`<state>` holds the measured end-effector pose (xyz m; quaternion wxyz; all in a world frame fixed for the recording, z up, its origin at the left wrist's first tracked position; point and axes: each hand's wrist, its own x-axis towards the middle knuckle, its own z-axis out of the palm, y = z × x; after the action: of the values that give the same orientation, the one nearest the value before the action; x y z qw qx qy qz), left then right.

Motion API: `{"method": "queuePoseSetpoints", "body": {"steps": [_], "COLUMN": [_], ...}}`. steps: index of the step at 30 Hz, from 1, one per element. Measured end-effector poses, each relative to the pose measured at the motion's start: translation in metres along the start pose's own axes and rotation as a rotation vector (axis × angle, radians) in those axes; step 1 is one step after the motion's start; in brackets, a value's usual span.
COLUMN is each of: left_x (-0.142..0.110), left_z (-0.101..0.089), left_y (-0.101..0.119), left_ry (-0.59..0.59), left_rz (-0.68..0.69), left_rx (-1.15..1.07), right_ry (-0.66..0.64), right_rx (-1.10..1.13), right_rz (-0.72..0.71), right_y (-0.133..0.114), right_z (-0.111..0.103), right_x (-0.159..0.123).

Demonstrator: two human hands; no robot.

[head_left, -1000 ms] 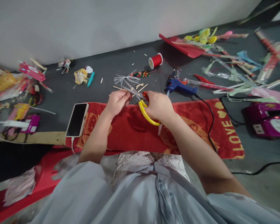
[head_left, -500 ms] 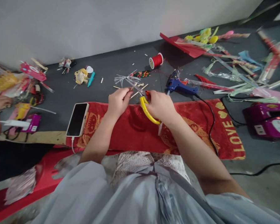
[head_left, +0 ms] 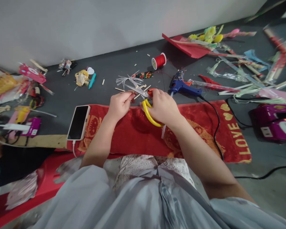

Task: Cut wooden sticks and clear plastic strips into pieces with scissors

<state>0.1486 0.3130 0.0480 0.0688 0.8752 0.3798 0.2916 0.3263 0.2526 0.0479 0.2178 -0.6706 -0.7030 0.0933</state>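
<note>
My right hand [head_left: 163, 105] is wrapped round the yellow handles of a pair of scissors [head_left: 149, 115], whose blades stand apart and point away to the left. Something small and orange-red [head_left: 150, 91] shows at that hand's fingertips. My left hand [head_left: 120, 105] is closed in a pinch beside the blades; what it holds is too small to make out. Just beyond the blades lie a bundle of silvery strands [head_left: 126, 80] and a patterned fabric strip [head_left: 144, 75]. Thin sticks [head_left: 120, 89] lie around them. Both hands are above the edge of a red towel [head_left: 138, 136].
A blue glue gun [head_left: 184, 87] with a black cord lies right of my hands, near a red thread spool [head_left: 159, 61]. A phone [head_left: 78, 122] rests at the towel's left end. Craft scraps and a purple power block [head_left: 274, 122] are at the right. A co-worker's arm shows far left.
The scissor blades have spread apart. My left hand has shifted slightly left and down. At the far left, the co-worker's hand has drawn back toward the picture's edge.
</note>
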Motion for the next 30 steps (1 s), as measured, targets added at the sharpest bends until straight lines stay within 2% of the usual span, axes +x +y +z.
{"method": "queuePoseSetpoints", "body": {"steps": [8, 24, 30], "left_x": [0.000, -0.002, -0.003], "left_z": [-0.001, 0.003, 0.005], "left_y": [0.001, -0.007, -0.008], "left_ry": [-0.017, -0.069, -0.038], "left_rz": [0.009, 0.033, 0.056], "left_rx": [-0.057, 0.084, 0.112], "right_ry": [0.040, -0.130, -0.143], "right_rx": [0.052, -0.061, -0.079], "right_rz": [-0.025, 0.093, 0.103], "right_y": [0.001, -0.005, -0.006], "right_z": [0.000, -0.010, -0.013], "right_x": [0.000, 0.000, 0.000]}}
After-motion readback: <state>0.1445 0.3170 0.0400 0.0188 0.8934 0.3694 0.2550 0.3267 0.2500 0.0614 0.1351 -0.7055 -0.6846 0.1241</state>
